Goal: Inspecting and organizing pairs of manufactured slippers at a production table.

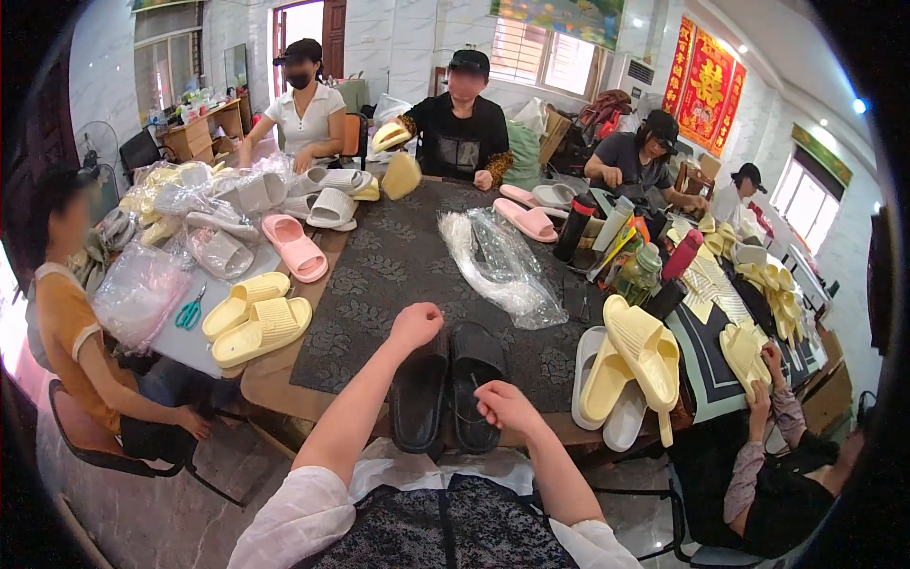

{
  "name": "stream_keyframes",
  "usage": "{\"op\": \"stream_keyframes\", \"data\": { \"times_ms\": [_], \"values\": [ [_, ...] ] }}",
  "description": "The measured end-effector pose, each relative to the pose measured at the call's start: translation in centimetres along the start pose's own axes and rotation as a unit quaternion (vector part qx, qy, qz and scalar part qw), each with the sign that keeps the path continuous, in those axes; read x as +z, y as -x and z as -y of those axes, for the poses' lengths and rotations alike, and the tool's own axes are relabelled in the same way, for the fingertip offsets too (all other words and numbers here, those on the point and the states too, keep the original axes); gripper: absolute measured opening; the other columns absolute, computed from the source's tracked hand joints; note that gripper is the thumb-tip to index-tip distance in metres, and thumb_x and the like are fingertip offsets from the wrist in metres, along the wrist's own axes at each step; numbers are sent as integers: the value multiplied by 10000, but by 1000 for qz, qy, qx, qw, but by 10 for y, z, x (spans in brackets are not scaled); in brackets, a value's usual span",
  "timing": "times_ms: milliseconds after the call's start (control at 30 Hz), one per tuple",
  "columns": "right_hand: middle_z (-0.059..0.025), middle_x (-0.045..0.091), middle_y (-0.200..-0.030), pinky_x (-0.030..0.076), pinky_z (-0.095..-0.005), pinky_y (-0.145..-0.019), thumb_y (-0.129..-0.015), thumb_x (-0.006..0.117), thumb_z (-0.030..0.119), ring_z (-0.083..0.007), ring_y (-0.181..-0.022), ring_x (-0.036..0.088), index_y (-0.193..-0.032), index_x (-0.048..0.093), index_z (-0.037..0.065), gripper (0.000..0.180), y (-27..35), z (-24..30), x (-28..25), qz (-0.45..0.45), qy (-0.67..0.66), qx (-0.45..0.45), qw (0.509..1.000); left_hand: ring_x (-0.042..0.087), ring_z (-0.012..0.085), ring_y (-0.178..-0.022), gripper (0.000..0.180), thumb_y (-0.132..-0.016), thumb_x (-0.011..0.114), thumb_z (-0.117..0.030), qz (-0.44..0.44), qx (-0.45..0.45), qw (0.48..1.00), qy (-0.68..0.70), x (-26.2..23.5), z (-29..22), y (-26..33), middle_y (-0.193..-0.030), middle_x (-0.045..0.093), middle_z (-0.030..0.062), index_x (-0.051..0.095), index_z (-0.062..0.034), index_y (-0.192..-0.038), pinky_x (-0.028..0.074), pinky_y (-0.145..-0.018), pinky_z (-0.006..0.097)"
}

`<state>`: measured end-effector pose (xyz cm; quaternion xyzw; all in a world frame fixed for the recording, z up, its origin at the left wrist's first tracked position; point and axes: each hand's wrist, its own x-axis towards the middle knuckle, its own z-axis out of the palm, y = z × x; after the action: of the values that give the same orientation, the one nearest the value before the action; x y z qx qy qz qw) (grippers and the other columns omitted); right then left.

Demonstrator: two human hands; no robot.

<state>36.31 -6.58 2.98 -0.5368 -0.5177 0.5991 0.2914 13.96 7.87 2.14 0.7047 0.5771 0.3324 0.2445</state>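
At the near table edge, right in front of the wearer: left black slipper and right black slipper, side by side, heels toward the body. Right hand over the right slipper, thumb and forefinger apparently pinching a thin strand; exact kind unclear. Left hand at the left slipper's toe end, fingers curled together; can't tell if they grip anything. Possible trouble: strand slips if the pinch loosens, or snags if pulled askew; with heels this close to the edge, a hard tug could drop a slipper. Beyond: bundle of white strands with clear plastic bag. Right: yellow slippers resting on white slippers; an elbow bump could topple them. Left: second yellow pair, pink slippers, teal scissors. Co-workers sit around. Writing: red wall posters carry large gold characters; bottle shows no readable label, no brand made out.
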Motion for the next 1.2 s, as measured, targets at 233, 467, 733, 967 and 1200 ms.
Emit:
{"op": "stream_keyframes", "data": {
  "times_ms": [233,467,733,967,1200],
  "values": [
    [-4,502,-727,384,-240,-479,-954,464,99,-98,-590,471,-1014,503,62,80,-61,-10,19,6,-343,63,937,613,172,-836,223,-876,618,-233,208,96,970,84,28,-2,-16,-870,674,71,653,-27,-955,481,-781,320],
    [-61,493,-749,415,-286,-512,-914,438,36,-153,-617,482,-854,517,-14,111,-39,-23,45,-113,-435,27,893,512,87,-854,176,-903,626,-222,356,50,917,171,21,-11,5,-875,607,-30,623,-46,-912,424,-793,275],
    [-84,559,-848,481,-297,-593,-923,466,28,-177,-713,550,-920,540,-9,82,-22,-30,55,-124,-465,-26,876,515,72,-855,151,-900,637,-197,315,15,907,280,29,-3,25,-863,602,-35,638,-48,-924,423,-792,251],
    [-132,621,-1049,543,-309,-735,-907,549,42,-208,-932,627,-1196,505,-54,307,28,-10,49,-77,-412,-128,899,571,80,-790,186,-852,687,-211,227,-17,926,301,35,-3,33,-833,668,-9,706,-35,-911,466,-738,259],
    [-51,704,-851,495,-246,-639,-831,704,170,-89,-669,613,-943,717,58,159,39,34,8,-171,143,-201,954,626,104,-785,239,-832,703,-207,76,-22,955,286,31,-2,36,-845,707,42,716,0,-951,494,-742,270]
  ]
}}
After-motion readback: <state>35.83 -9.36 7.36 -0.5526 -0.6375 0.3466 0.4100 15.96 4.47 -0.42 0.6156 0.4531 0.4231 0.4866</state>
